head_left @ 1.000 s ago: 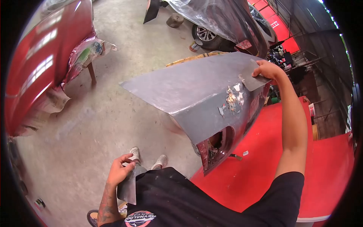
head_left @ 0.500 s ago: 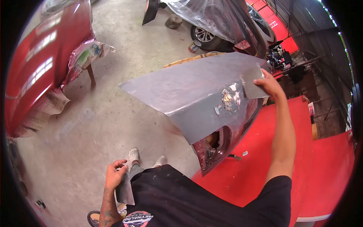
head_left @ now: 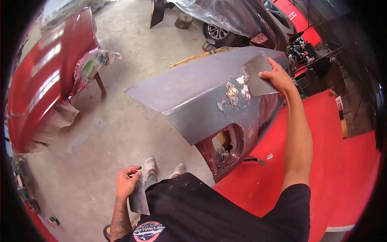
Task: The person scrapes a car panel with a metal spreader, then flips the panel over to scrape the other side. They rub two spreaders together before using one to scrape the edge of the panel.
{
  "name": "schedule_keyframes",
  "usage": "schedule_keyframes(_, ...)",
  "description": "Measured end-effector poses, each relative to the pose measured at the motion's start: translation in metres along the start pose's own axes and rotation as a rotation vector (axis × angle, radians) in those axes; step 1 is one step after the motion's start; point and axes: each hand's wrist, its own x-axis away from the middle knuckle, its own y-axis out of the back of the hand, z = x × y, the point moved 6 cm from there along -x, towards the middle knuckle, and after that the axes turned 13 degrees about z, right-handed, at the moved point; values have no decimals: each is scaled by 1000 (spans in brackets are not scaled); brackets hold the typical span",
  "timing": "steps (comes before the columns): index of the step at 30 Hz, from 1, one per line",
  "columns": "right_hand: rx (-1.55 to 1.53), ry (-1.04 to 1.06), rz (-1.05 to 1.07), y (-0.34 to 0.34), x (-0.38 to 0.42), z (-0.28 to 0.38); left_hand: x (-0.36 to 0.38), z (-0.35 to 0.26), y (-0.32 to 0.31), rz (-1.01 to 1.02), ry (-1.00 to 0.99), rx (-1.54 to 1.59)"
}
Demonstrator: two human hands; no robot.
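My right hand point(head_left: 279, 78) grips a thin, flat metal filler spreader point(head_left: 254, 74) by one side, thumb on top. The spreader lies over the grey-primed car body panel point(head_left: 189, 117), its left edge right beside a rough patch point(head_left: 232, 92) with loose white and tan flakes. Below the patch, the panel has a cut-out opening point(head_left: 224, 141) with a dark red rim. Low on the left, near my shirt, my left hand point(head_left: 128, 180) pinches a second metal spreader point(head_left: 139, 199) that hangs downward from the fingers.
Red car panels point(head_left: 290, 161) lie beneath and right of the work, with a brush-like tool point(head_left: 254, 160) on them. At left stands a glossy red hood point(head_left: 48, 80) with masking sheets. A plastic-covered car point(head_left: 225, 16) and a wood stump point(head_left: 184, 21) are behind.
The view has shifted, so the panel and patch sit higher and further left. My right hand and its spreader have moved left with it, staying beside the patch. The left-hand spreader has turned slightly.
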Motion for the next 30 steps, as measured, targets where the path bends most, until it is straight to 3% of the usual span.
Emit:
schedule_keyframes(2, -88, 1, 14, 2, 4, -2, 0, 6, -3, -11, -1, 21)
schedule_keyframes(5, 24, 220, -89, -19, 1, 10, 2, 16, -4, -33, -12, 79)
schedule_keyframes(8, -35, 87, 64, -19, 4, 14, 9, 11, -1, -30, 42, 25)
schedule_keyframes(10, 20, 74, 20, 0, 2, 4, 8, 11, 0, -45, 20, 44)
schedule_keyframes(12, -158, 63, 13, 0, 4, -6, 9, 15, 1, -48, 14, 81)
schedule_keyframes(14, 21, 103, -3, -28, 1, 8, 7, 12, -1, -37, 13, 104)
schedule_keyframes(16, 47, 166, 111, -43, -2, 19, 7, 8, -2, -23, 13, 40)
schedule_keyframes(20, -95, 113, 106, -13, 3, 7, 9, 11, 5, -55, -49, 43)
schedule_keyframes(22, -136, 89, -21, -11, 11, -5, 11, 20, 10, -100, -5, 142)
schedule_keyframes(23, -33, 201, -136, -12, 8, -6, 11, 18, 8, -97, -4, 143)
schedule_keyframes(26, -168, 159, 5, -27, 28, 7, 12, 14, 9, -90, 70, 89)
schedule_keyframes(28, -73, 160, -29, -8, 31, -9, 5, 19, 11, -57, 68, 40)
schedule_keyframes(30, -225, 99, -91, 0, 36, -32, 3, 23, 14, -74, 104, 78)
